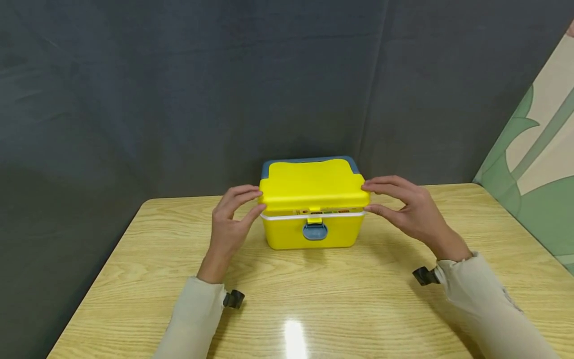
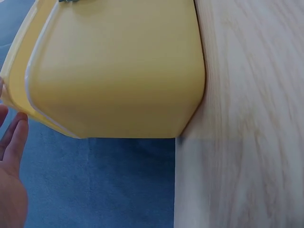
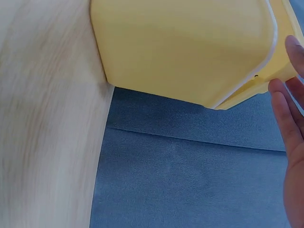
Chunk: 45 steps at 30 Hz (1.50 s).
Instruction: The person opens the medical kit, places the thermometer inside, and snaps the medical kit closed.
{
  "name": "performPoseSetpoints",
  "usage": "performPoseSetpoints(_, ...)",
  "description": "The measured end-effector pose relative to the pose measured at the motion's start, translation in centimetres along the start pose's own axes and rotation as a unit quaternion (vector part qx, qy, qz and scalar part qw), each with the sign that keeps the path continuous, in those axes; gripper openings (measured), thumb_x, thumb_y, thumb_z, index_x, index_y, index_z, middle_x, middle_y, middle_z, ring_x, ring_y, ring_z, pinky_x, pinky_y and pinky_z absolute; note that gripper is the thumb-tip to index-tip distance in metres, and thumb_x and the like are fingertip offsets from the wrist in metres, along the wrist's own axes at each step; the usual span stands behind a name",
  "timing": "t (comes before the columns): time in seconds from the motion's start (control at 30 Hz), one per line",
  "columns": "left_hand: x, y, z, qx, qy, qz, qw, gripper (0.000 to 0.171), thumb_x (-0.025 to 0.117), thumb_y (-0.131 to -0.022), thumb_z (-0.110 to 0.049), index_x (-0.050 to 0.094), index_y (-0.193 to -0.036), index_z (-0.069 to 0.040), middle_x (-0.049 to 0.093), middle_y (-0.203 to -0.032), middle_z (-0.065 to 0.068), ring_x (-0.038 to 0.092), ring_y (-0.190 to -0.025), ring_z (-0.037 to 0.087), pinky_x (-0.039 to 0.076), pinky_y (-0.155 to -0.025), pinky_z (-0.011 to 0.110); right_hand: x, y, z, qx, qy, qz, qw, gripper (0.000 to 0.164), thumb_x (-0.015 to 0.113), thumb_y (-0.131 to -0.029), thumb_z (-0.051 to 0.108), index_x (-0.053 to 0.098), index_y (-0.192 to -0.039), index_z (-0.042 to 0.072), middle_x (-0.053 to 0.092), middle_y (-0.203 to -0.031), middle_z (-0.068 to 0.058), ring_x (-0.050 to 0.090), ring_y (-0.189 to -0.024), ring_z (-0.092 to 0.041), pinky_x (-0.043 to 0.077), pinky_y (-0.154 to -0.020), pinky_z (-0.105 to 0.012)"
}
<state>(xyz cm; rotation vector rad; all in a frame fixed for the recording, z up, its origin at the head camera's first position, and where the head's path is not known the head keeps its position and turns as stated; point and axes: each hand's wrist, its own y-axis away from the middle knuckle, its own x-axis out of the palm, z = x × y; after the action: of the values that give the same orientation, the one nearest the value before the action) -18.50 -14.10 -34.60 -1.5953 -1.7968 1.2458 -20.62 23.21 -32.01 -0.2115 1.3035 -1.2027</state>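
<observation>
A yellow plastic box [image 1: 287, 235] with a white rim stands on the table. Its yellow lid [image 1: 314, 185] is tilted up slightly, leaving a narrow gap along the front through which coloured printed labels show. My left hand [image 1: 229, 215] holds the lid's left end, thumb near the front lower corner and fingers along the side. At the opposite end, my right hand [image 1: 410, 207] holds the lid the same way. A blue-grey latch [image 1: 315, 231] sits on the box front, and a blue-grey handle [image 1: 309, 160] lies behind the lid. The box's inside is mostly hidden.
The light wood table [image 1: 341, 299] reaches to a dark cloth backdrop [image 1: 224, 99] close behind the box. At the right is a wall panel with a leaf pattern [image 1: 533, 164]. Small black mounts [image 1: 233, 299] are on both cuffs.
</observation>
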Motion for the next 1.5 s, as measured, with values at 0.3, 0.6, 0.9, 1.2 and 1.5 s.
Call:
performPoseSetpoints(0.3, -0.2, 0.4, 0.4, 0.015, 0.01, 0.018, 0.9997, 0.027, 0.08, -0.074, 0.012, 0.076, -0.098, 0.001, 0.07, -0.105, 0.017, 0.066, -0.1, 0.023, 0.054, -0.097, 0.017, 0.0, 0.2, -0.1, -0.037, 0.017, 0.025, 0.999, 0.061, 0.089, -0.06, -0.002, 0.073, -0.118, 0.012, 0.069, -0.117, -0.003, 0.061, -0.11, 0.004, 0.045, -0.098, -0.003)
performPoseSetpoints(0.6, -0.1, 0.7, 0.9, 0.019, 0.035, 0.024, 0.9989, 0.028, 0.08, -0.071, 0.015, 0.075, -0.095, 0.001, 0.069, -0.104, 0.018, 0.064, -0.103, 0.019, 0.054, -0.097, 0.018, -0.1, 0.4, -0.1, -0.038, 0.021, 0.03, 0.999, 0.057, 0.088, -0.063, 0.0, 0.074, -0.117, 0.012, 0.069, -0.116, -0.002, 0.062, -0.108, 0.001, 0.046, -0.097, -0.003)
performPoseSetpoints(0.9, 0.0, 1.1, 1.3, 0.013, 0.084, 0.032, 0.9958, 0.032, 0.078, -0.07, 0.019, 0.073, -0.098, 0.005, 0.066, -0.107, 0.021, 0.063, -0.108, 0.015, 0.055, -0.097, 0.02, 0.0, 0.6, 0.0, -0.053, 0.026, 0.035, 0.998, 0.041, 0.078, -0.082, 0.03, 0.073, -0.119, 0.013, 0.069, -0.118, -0.003, 0.065, -0.105, -0.008, 0.045, -0.098, -0.003)
performPoseSetpoints(1.2, 0.3, 1.2, 1.2, 0.056, 0.031, 0.029, 0.9975, 0.035, 0.084, -0.067, 0.013, 0.075, -0.097, 0.0, 0.068, -0.108, 0.018, 0.06, -0.107, 0.024, 0.051, -0.101, 0.021, 0.6, 0.6, 0.3, -0.071, 0.024, 0.014, 0.997, 0.048, 0.063, -0.09, 0.05, 0.074, -0.115, 0.011, 0.069, -0.115, -0.006, 0.063, -0.104, -0.012, 0.044, -0.096, -0.002)
performPoseSetpoints(1.5, 1.1, 0.8, 0.7, 0.125, -0.035, 0.026, 0.9912, 0.024, 0.086, -0.072, 0.0, 0.077, -0.094, -0.004, 0.069, -0.104, 0.014, 0.058, -0.106, 0.03, 0.047, -0.103, 0.029, 2.3, -0.2, 1.8, -0.116, 0.032, -0.017, 0.993, 0.042, 0.065, -0.094, 0.044, 0.074, -0.11, 0.007, 0.068, -0.107, -0.008, 0.056, -0.102, -0.024, 0.04, -0.097, -0.013)
